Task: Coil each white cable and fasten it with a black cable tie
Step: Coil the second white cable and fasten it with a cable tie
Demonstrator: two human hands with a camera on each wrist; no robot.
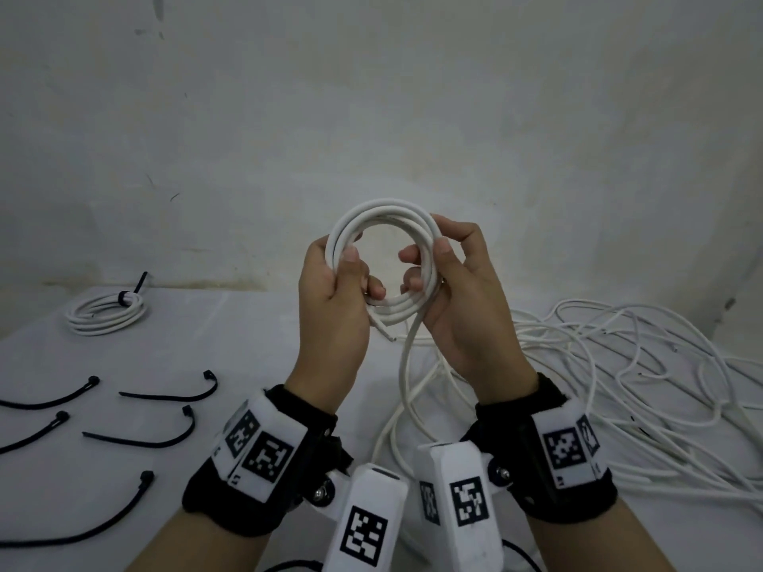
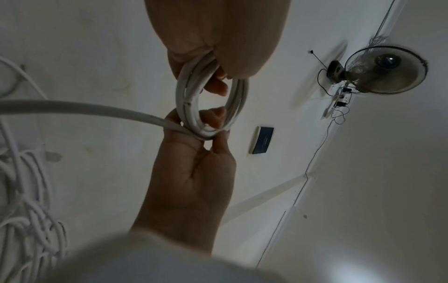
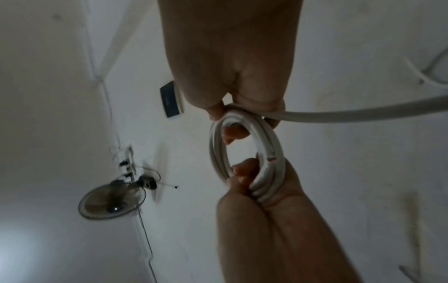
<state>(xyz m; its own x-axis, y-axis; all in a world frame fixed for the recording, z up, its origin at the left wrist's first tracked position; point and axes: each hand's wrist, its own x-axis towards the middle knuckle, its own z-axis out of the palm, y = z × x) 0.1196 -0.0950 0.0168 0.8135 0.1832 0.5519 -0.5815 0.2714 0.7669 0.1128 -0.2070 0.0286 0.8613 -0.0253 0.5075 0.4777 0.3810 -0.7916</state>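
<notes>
A round coil of thick white plastic-sheathed cable (image 1: 382,258) is held up in the air above the white cloth-covered surface (image 1: 231,348), and both hands grip it. The left hand (image 1: 334,299) closes on the coil's left side, thumb pressed over the strands and fingers curled through the ring. The right hand (image 1: 462,299) closes on the coil's right side, thumb on the outer strands and fingertips hooked inside the ring. A cut cable end pokes out just below the coil, and the uncoiled tail (image 1: 406,365) drops from the coil's lower edge toward the surface between the wrists.

To the right of the coil and lower, a loose tangle of white cables (image 1: 619,386) sprawls over the surface. Far to the left of the coil, near the wall, lies a finished white cable coil (image 1: 106,313) bound with a black tie. Below and left of the held coil, five loose black plastic cable ties (image 1: 165,392) lie spread apart on the surface.

Both wrists carry black bands (image 1: 578,468) with white blocks printed with square black-and-white marker patterns; no readable words show on them. In the left wrist view, a dark wall fan (image 2: 385,69) and a dark blue rectangular plate (image 2: 263,139) sit on the wall beyond the coil; small print on the plate is too blurred to read.
</notes>
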